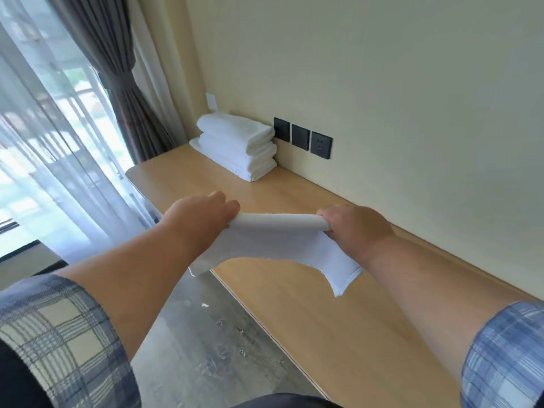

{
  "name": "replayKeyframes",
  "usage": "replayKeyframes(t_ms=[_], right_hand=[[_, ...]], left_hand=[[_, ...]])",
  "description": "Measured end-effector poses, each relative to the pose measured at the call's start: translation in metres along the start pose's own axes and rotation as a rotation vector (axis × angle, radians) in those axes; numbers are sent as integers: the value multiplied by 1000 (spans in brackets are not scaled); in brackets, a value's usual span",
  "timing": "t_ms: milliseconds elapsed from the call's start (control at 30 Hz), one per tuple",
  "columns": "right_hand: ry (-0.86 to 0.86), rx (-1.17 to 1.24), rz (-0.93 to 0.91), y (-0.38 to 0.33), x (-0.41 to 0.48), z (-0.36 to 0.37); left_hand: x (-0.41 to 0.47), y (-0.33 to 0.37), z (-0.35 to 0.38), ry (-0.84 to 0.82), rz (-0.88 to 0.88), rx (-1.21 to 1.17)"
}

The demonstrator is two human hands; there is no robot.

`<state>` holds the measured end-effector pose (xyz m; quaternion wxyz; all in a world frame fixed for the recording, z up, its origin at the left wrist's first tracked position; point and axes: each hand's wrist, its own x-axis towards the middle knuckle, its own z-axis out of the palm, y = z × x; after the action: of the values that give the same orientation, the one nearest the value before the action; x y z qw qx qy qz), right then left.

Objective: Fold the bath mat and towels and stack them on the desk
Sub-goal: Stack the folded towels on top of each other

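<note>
Small white terry towel (279, 245) is hanging doubled over between two hands above the front edge of the long pale wooden desk (338, 304), its loose hems drooping toward six o'clock. Left hand (200, 219), at nine o'clock of the cloth, and right hand (356, 228), at three o'clock, are each clamping curled fingers on one end of the fold, probably so that the crease is running taut and straight. At eleven o'clock, the stack of folded white towels (235, 145) is sitting against the wall, beside three black wall sockets (303, 138), likely as the destination for this piece.
</note>
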<state>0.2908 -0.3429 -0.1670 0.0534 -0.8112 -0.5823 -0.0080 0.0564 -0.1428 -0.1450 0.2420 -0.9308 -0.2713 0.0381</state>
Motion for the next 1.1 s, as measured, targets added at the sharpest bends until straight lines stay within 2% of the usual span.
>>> replayKeyframes(t_ms=[100, 300, 533, 733, 933, 1100], right_hand=[[30, 10, -51, -19, 63, -9], [48, -37, -42, -59, 168, -9], [52, -87, 69, -117, 263, 14], [0, -39, 182, -172, 328, 21], [-19, -114, 248, -188, 383, 15], [0, -166, 268, -169, 429, 6]], left_hand=[[23, -47, 11, -11, -35, -22], [68, -126, 52, -22, -65, -58], [136, -223, 122, 7, 53, -125], [201, -314, 162, 37, 185, -71], [261, -358, 191, 73, 235, -93], [319, -375, 195, 124, 283, -92]])
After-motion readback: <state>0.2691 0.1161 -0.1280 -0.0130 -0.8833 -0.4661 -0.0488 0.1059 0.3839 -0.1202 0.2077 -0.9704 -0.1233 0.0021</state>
